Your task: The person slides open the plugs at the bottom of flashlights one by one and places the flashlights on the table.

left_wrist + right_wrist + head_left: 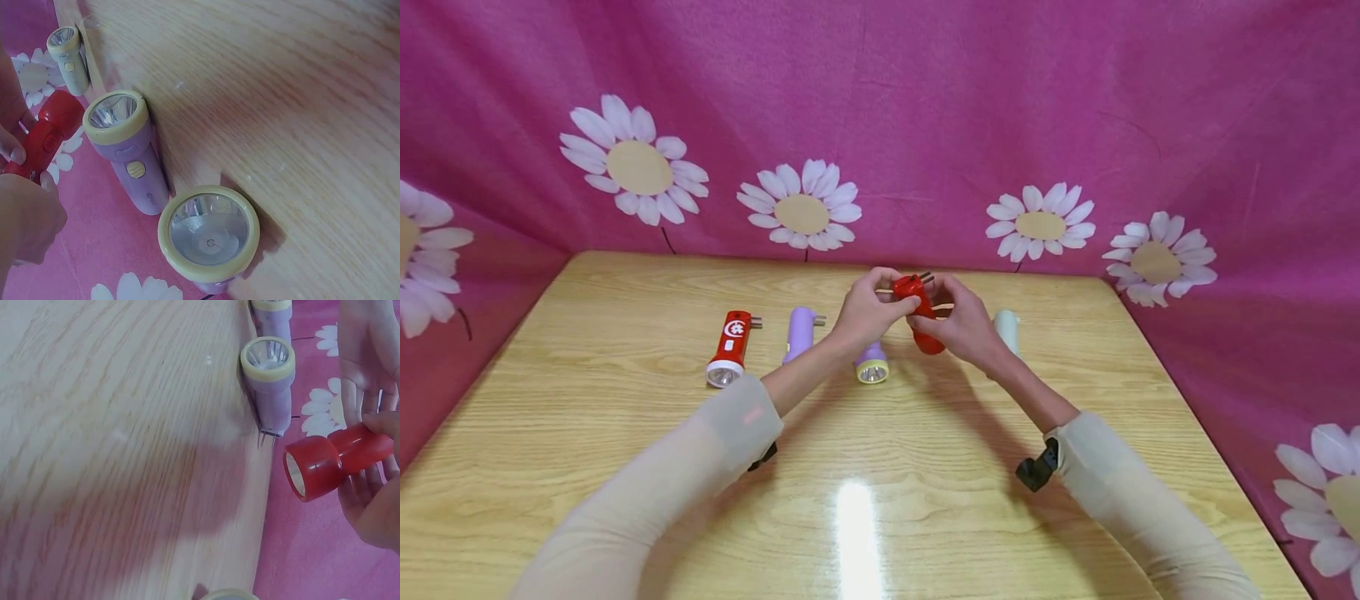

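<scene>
Both hands hold a red flashlight (928, 340) raised over the far part of the table, its two metal plug prongs (927, 277) sticking out at the upper end. My left hand (867, 310) pinches it near the prong end, thumb across the body. From the other side, my right hand (964, 323) grips the body with thumb and fingers. In the right wrist view its wide head (310, 467) points away from the hands, toward the table. The left wrist view shows a round button (51, 143) on its side.
On the wooden table (925, 500) stand a red flashlight with a white rim (734, 340), a lavender flashlight (801, 332), another lavender one with a yellow rim (872, 367), and a pale green one (1007, 328), partly hidden by the right hand. A pink flowered cloth (910, 125) hangs behind.
</scene>
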### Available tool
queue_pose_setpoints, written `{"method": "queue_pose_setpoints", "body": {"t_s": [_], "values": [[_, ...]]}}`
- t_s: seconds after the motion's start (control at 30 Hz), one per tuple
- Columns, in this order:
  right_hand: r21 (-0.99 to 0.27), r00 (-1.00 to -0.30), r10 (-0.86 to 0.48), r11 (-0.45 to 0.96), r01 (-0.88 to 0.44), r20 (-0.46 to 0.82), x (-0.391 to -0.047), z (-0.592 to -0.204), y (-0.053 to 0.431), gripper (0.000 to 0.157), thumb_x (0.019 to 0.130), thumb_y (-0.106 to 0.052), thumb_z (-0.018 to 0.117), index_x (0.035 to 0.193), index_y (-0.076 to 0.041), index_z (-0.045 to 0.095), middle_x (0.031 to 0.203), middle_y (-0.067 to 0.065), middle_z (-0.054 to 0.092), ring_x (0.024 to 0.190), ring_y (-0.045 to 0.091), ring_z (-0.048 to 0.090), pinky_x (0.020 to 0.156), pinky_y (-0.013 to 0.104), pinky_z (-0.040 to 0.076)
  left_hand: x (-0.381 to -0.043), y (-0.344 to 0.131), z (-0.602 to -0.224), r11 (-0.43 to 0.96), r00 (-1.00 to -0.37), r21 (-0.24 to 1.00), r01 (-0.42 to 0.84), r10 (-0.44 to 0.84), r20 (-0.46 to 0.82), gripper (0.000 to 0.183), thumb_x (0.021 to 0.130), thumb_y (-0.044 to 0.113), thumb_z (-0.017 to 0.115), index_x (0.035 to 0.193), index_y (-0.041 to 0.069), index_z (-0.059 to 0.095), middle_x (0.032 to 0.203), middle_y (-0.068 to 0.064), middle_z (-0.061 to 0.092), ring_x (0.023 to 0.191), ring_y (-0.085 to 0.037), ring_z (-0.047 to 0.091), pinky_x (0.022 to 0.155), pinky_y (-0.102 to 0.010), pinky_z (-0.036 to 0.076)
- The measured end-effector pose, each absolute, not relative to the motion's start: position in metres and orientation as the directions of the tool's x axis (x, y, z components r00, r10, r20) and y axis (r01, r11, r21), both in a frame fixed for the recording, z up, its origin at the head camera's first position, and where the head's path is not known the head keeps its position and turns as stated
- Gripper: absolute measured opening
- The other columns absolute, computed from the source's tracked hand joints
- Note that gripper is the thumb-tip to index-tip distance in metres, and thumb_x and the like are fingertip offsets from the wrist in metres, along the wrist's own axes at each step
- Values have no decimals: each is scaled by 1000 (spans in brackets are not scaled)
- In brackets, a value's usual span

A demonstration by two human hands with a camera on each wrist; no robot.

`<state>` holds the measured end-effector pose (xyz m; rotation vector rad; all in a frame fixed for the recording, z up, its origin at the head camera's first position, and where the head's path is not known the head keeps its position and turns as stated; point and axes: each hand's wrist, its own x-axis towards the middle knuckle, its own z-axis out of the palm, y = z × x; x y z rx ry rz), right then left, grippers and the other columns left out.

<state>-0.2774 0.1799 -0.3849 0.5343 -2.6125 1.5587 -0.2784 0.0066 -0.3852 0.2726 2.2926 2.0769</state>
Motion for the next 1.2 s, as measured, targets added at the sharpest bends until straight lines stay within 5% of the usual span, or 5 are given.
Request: {"method": "queue_pose_setpoints", "body": {"t_s": [0.63,1.2], "values": [[-852,-955,-271,467,-238,118,-275,-382,193,40,84,-10,77,117,3,58,112,18,63,102,34,64,88,44,55,-282,11,-383,67,-978,997,47,207,32,39,88,10,75,122,-3,59,112,-16,64,102,-28,65,86,-33,55],[-901,-973,-227,412,-135,42,-275,-384,198,41,87,-6,74,121,8,57,112,23,61,101,37,63,85,36,55,-276,25,-391,-97,-960,983,-154,251,-126,40,91,1,69,128,-7,56,112,-19,63,101,-24,63,89,-35,57]]}}
